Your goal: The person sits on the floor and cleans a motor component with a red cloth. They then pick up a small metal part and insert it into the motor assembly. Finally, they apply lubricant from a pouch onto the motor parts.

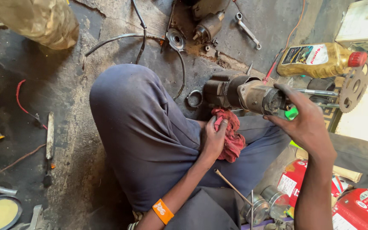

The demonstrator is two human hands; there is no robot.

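Note:
A greasy metal engine part [245, 94] with ribbed fins and long studs lies across my lap above the dark trousers. My left hand [213, 138], with an orange band at the wrist, grips a red rag [231, 135] just under the part. My right hand [305, 121] rests on the part's right end, fingers closed around a small green object [291, 113]. A toothed sprocket [354, 87] sits at the far end of the studs.
A bottle of oil [318, 59] lies on its side beyond the part. A wrench [248, 30], a small motor [207, 27], a metal ring [194, 99] and cables lie on the oily floor. Red boxes [358, 208] and metal cylinders [263, 204] sit at lower right.

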